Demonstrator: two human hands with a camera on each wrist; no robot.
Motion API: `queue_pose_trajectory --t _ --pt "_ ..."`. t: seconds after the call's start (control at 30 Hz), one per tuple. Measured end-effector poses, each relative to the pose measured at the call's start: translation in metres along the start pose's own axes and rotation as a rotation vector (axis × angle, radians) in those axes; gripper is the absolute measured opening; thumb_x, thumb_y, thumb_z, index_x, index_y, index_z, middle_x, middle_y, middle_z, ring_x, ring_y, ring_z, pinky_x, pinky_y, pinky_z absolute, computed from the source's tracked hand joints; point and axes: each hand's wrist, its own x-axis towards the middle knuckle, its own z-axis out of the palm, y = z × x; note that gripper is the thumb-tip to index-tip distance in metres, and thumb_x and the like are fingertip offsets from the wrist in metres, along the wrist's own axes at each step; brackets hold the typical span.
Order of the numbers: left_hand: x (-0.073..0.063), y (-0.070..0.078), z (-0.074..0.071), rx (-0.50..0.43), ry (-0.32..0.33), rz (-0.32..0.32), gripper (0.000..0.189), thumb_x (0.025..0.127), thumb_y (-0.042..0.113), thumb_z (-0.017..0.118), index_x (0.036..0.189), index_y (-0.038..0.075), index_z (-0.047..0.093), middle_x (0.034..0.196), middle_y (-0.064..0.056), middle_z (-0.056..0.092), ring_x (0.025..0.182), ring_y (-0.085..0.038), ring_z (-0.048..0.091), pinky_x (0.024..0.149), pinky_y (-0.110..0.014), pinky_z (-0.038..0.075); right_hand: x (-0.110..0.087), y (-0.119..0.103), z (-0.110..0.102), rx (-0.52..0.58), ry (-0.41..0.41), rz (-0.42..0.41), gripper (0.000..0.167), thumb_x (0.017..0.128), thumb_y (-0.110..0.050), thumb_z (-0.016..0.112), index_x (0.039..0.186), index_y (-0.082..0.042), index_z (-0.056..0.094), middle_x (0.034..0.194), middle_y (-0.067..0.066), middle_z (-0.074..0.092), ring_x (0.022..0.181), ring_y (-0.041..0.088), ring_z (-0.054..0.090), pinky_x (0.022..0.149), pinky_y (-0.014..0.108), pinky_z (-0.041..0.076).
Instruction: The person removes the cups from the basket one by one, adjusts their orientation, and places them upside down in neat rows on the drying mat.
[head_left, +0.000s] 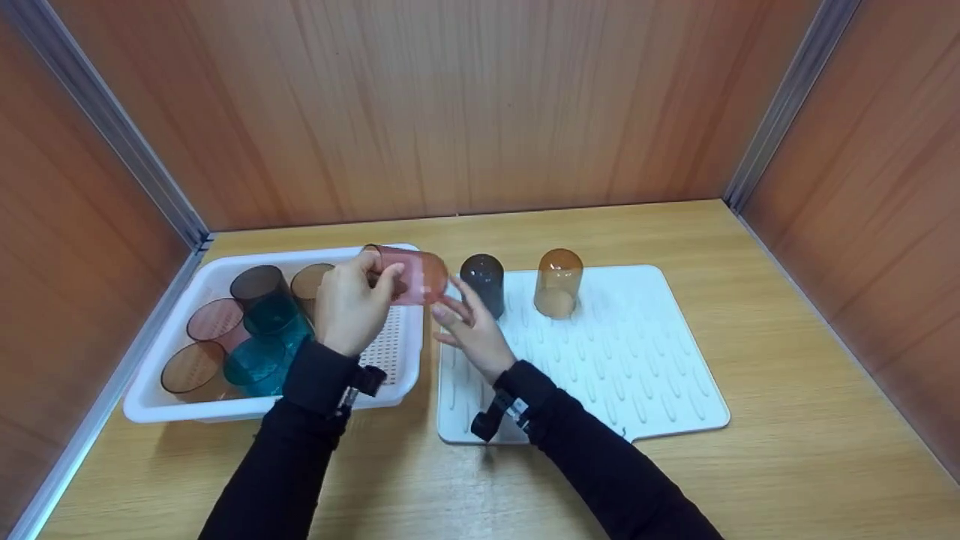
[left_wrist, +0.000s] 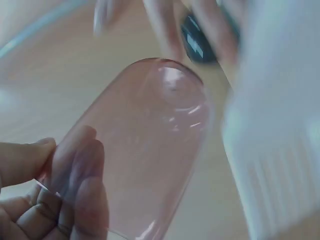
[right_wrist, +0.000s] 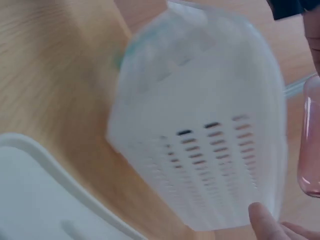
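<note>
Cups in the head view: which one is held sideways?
The pink cup pinched in the left hand; the others sit in the white basket or stand upside down on the mat.

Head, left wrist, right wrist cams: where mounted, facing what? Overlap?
Head: on head, facing forward-down at white plastic basket, textured white tray; shows left hand, right hand, black sleeves.
Left wrist: worn there, facing pink translucent tumbler pinched by left hand; shows both hands' fingers.
Right wrist: worn there, facing basket's slotted wall; shows right fingertips, left hand cropped at edge.
Wrist views share tumbler, basket.
</note>
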Motion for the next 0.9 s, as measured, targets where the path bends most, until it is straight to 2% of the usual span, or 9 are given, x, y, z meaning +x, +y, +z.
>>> queue_pose_trajectory --t 0.1,0.2,0.33,0.4,0.53,0.63,0.8,0.9 --pt "-0.008 0.009 0.01 -0.196 -0.033 -0.012 0.02 0.094 0.016 0.065 0.083 0.0 0.068 0.081 -0.015 0.075 0.074 -0.023 0.073 0.065 -0.021 0.055 -0.002 -0.009 -0.007 0.059 0.016 -0.062 0.11 0.075 -0.063 0.072 0.158 -0.022 0.013 0.155 0.018 0.035 0.134 0.034 0.049 0.101 0.046 0.05" --pt "-0.015 0.015 0.022 -0.399 -0.065 -0.055 0.017 0.095 0.013 0.064 0.086 -0.002 0.067 0.083 -0.017 0.075 0.077 -0.022 0.074 0.069 -0.023 0.059 -0.005 -0.017 -0.015 0.118 0.023 -0.117 0.109 0.074 -0.066 0.071 0.158 -0.025 0.013 0.149 0.018 0.04 0.125 0.031 0.057 0.097 0.042 0.053" --pt "-0.026 0.018 0.039 -0.565 -0.074 -0.115 0.016 0.094 0.012 0.064 0.09 -0.003 0.067 0.085 -0.017 0.074 0.077 -0.019 0.074 0.071 -0.026 0.06 -0.01 -0.025 -0.023 0.201 0.028 -0.179 0.105 0.075 -0.065 0.069 0.156 -0.023 0.017 0.14 0.016 0.044 0.115 0.024 0.061 0.094 0.04 0.055" --pt "-0.031 0.018 0.047 -0.612 -0.07 -0.123 0.017 0.095 0.012 0.064 0.09 -0.004 0.066 0.086 -0.018 0.074 0.077 -0.019 0.074 0.071 -0.026 0.06 -0.013 -0.027 -0.027 0.219 0.038 -0.205 0.098 0.08 -0.06 0.069 0.155 -0.02 0.02 0.139 0.015 0.045 0.113 0.023 0.061 0.093 0.04 0.056" --pt "-0.04 0.016 0.062 -0.68 -0.062 -0.125 0.019 0.095 0.011 0.063 0.088 -0.007 0.063 0.087 -0.022 0.074 0.078 -0.02 0.074 0.074 -0.028 0.06 -0.017 -0.03 -0.036 0.166 0.094 -0.234 0.068 0.096 -0.036 0.059 0.153 -0.014 0.027 0.136 0.013 0.047 0.112 0.023 0.061 0.088 0.038 0.057" --pt "-0.046 0.016 0.07 -0.701 -0.08 -0.128 0.02 0.095 0.012 0.063 0.088 -0.006 0.061 0.088 -0.021 0.073 0.079 -0.019 0.073 0.074 -0.027 0.06 -0.02 -0.032 -0.043 0.091 0.132 -0.254 0.059 0.095 -0.023 0.052 0.149 -0.01 0.032 0.135 0.013 0.047 0.112 0.023 0.058 0.086 0.037 0.058" --pt "-0.053 0.015 0.082 -0.71 -0.179 -0.11 0.019 0.096 0.014 0.062 0.095 -0.005 0.062 0.094 -0.019 0.073 0.086 -0.017 0.072 0.078 -0.028 0.059 -0.027 -0.042 -0.062 -0.111 0.168 -0.334 0.055 0.09 -0.02 0.056 0.141 -0.004 0.043 0.125 0.018 0.054 0.107 0.023 0.061 0.083 0.036 0.059" --pt "-0.06 0.014 0.088 -0.642 -0.248 -0.056 0.019 0.097 0.016 0.06 0.101 -0.001 0.064 0.094 -0.015 0.074 0.088 -0.017 0.071 0.08 -0.027 0.058 -0.033 -0.051 -0.075 -0.251 0.168 -0.376 0.054 0.089 -0.019 0.058 0.139 -0.003 0.046 0.118 0.019 0.059 0.1 0.021 0.065 0.079 0.035 0.06"
